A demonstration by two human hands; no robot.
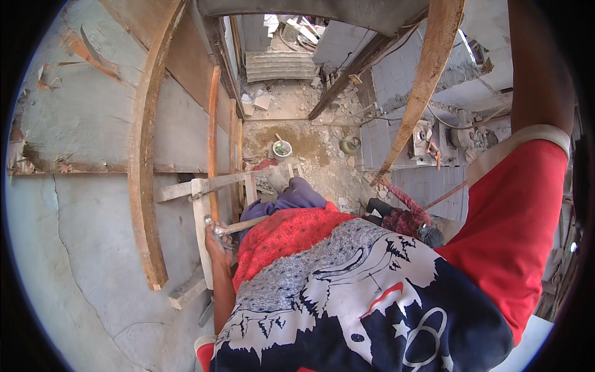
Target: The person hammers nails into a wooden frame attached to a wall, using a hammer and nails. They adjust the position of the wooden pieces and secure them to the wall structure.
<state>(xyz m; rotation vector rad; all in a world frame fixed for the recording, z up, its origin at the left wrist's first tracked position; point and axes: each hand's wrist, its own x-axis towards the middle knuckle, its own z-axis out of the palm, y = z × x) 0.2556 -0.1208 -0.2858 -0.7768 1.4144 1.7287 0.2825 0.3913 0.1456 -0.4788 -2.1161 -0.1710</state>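
Observation:
My left hand (219, 247) is closed around the head end of a hammer, beside an upright wooden piece. The hammer's pale wooden handle (246, 225) points to the right, across in front of my clothes. Against the hand stands the pale wooden upright (202, 232), joined to a crosspiece (224, 180) of a wooden frame. Whether the fingers hold anything else is hidden. My right arm (540, 74) is raised at the upper right, and its hand is outside the picture.
A long timber (144, 161) stands along the grey wall at left. Another timber (427, 74) slants down at right, a co-worker's hand (383, 180) on its lower end. Below, a co-worker in a checked shirt (406, 214), a white bucket (282, 149) and rubble (338, 102) occupy the ground.

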